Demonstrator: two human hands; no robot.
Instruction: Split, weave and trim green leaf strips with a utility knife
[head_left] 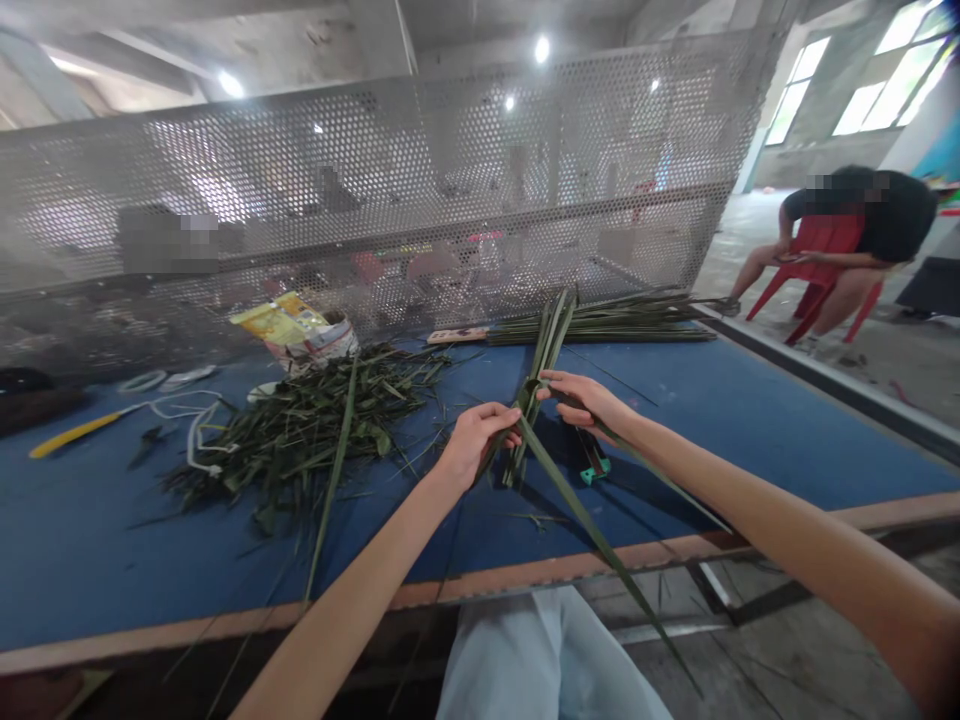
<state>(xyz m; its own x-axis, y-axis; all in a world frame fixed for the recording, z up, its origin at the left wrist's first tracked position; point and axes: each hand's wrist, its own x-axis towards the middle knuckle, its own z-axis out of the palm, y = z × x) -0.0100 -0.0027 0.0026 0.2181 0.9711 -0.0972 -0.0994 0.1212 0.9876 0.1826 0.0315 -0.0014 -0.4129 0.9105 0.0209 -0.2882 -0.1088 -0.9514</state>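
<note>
A perforated metal screen (420, 160) stands beyond the grip, at the far edge of the blue table (787, 420), which carries everything being handled. Left of the grip lies a heap of leaf scraps (300, 440), probably pushed there to leave working room, with a bag (292, 325) just behind it. Beyond the grip and to its right, a bundle of long leaves (630, 322) lies flat, seemingly kept within reach. In the grip itself, the gathered leaf strips (553, 335) point away from the body, their near ends just over the table. The left hand (476, 440) pinches them closed between thumb and fingers, likely to steady the crossing; the right hand (589, 400) curls its fingers against them, though I cannot tell how tightly. One loose strip (592, 510) trails below, towards the lap, and a green-ended cutter (596, 470) lies just under the right hand.
</note>
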